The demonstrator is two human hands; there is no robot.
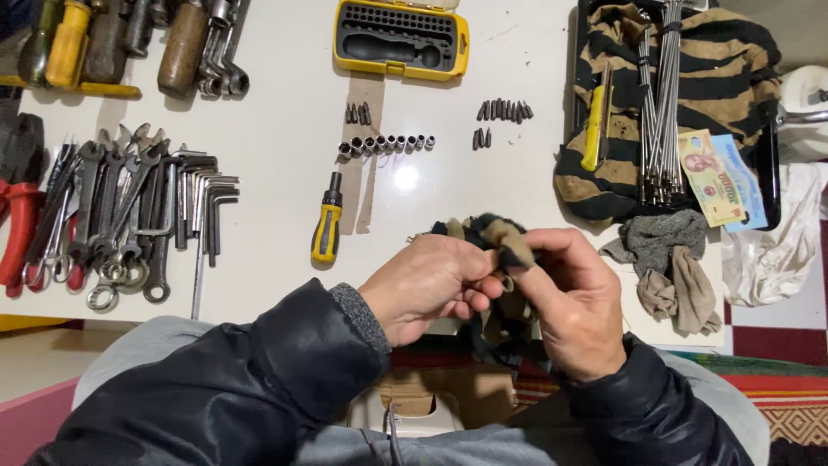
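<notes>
My left hand (431, 285) and my right hand (573, 298) meet over the near edge of the white table (276, 181). Both grip a black-and-tan striped rag (500, 237) bunched between the fingers, with its tail hanging down below my palms. Whatever sits inside the rag is hidden. A small yellow-and-black screwdriver handle (327, 224) lies just left of my left hand. Beyond the hands lie a row of small sockets (385, 144) and dark screwdriver bits (503, 110).
A yellow bit case (401, 36) stands open at the back. Wrenches and hex keys (138, 207) are spread at the left, red pliers (17, 224) beside them. At the right a black tray (769, 164) holds striped cloth, metal rods, a yellow tool and banknotes; grey rags (668, 267) lie near it.
</notes>
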